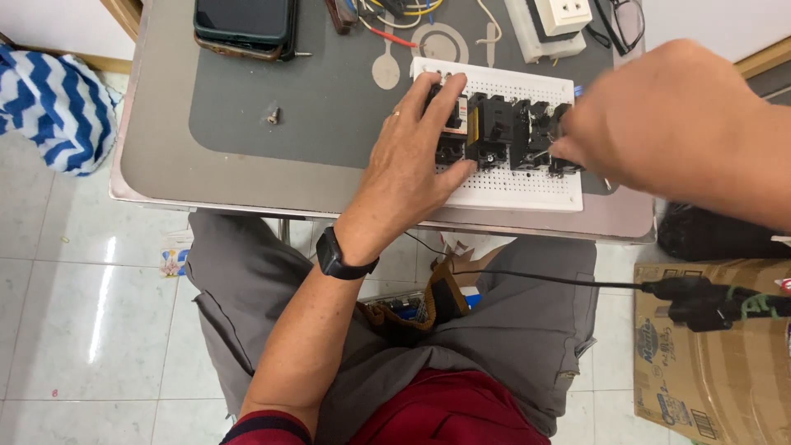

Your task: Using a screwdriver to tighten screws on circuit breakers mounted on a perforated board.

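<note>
Two bare hands work at a white perforated mounting board (527, 188) that lies on a small grey table (156, 156), seen from above by a camera on the person's head. At the far left, on the tiled floor, a blue and white zigzag cloth (53, 107) is bunched beside the table. On the table's dark mat, near the back edge, lies a stack of two phones (245, 25), and a single loose screw (273, 116) sits further forward on the mat. The left hand (408, 169), with a black watch (339, 257) on its wrist and a ring on one finger, is laid flat with its fingers spread; the fingertips rest over the leftmost black circuit breaker (453, 124) and the thumb reaches along the board's near side, so the hand presses down rather than closing around anything. Just to the right, a row of black breakers (515, 132) stands side by side across the middle of the board, touching one another. Behind the board lie coloured wires (395, 16), a white socket block (552, 23) and a pair of glasses (624, 21). The right hand (651, 115) comes in from the right, blurred, with its fingers drawn together at the rightmost breaker; whether they pinch it or only touch it cannot be told. Below the table the person's grey shorts show, a black cable (544, 280) crosses the lap, and a cardboard box (717, 363) stands at the far right.
</note>
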